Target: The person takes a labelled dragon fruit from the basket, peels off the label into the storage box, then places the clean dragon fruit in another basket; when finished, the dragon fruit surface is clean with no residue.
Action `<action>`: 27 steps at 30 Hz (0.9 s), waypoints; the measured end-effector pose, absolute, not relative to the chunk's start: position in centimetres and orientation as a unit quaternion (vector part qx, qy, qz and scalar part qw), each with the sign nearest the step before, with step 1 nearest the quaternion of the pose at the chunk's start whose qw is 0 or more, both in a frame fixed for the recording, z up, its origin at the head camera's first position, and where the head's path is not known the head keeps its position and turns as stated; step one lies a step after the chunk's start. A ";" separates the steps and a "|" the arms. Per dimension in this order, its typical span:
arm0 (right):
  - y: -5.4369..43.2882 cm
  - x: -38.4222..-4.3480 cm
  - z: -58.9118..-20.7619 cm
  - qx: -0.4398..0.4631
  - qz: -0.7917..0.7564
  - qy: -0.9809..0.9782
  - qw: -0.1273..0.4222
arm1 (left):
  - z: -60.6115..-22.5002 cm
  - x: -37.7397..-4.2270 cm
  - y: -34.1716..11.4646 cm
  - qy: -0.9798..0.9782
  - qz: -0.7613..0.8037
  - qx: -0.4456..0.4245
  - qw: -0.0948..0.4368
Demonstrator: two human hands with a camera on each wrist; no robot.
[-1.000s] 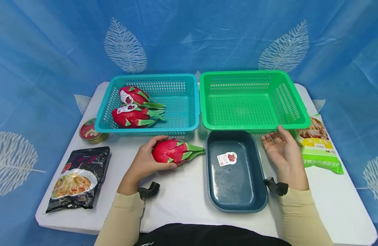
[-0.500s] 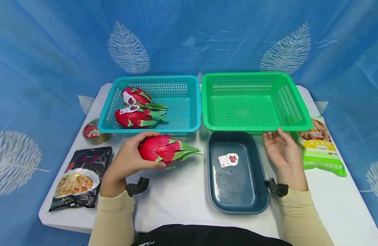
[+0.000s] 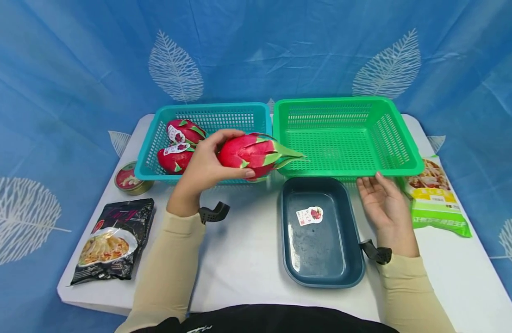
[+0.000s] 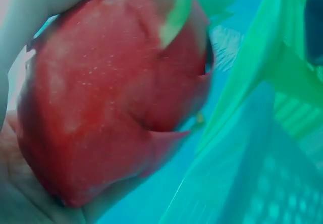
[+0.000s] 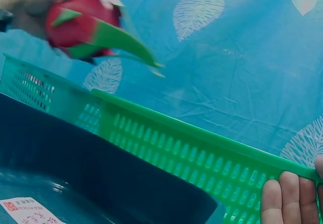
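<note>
My left hand point(image 3: 206, 159) grips a red dragon fruit point(image 3: 256, 155) with green leaf tips, thumb and fingers around its blunt end. It is lifted over the front right of the blue basket point(image 3: 214, 107), leaves pointing at the green basket point(image 3: 327, 145). Two labelled dragon fruits, an upper one point(image 3: 187, 131) and a lower one point(image 3: 170, 159) partly behind my hand, lie in the blue basket. My right hand point(image 3: 385, 208) is palm up with relaxed fingers at the green basket's front. In the right wrist view those fingers point(image 5: 290, 196) touch its outer wall below the rim.
A dark blue tub point(image 3: 318, 254) with a pitaya sticker point(image 3: 309, 216) inside stands before the green basket. At left are a round tin point(image 3: 131, 179) and a black food packet point(image 3: 110, 245). A green and yellow packet point(image 3: 437, 199) lies at right.
My left hand first drew the dragon fruit slightly left along the near side of the basket, then raised it forward and right, over the basket's rim. The right hand has stayed put.
</note>
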State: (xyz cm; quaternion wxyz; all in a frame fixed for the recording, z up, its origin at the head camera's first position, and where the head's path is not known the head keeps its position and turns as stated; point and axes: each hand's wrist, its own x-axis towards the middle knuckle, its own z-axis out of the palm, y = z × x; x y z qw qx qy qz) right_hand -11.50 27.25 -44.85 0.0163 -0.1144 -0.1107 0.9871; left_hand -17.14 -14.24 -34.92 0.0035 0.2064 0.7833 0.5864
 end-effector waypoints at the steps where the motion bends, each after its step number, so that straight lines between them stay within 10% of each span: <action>1: 27.3 -11.5 -44.9 -0.114 0.987 -0.113 0.017 | -34.9 -17.9 -13.3 0.783 0.585 0.211 0.003; 27: 27.6 -11.2 -44.8 -0.086 0.983 -0.158 0.026 | -37.1 -27.3 1.8 0.844 0.372 0.358 0.147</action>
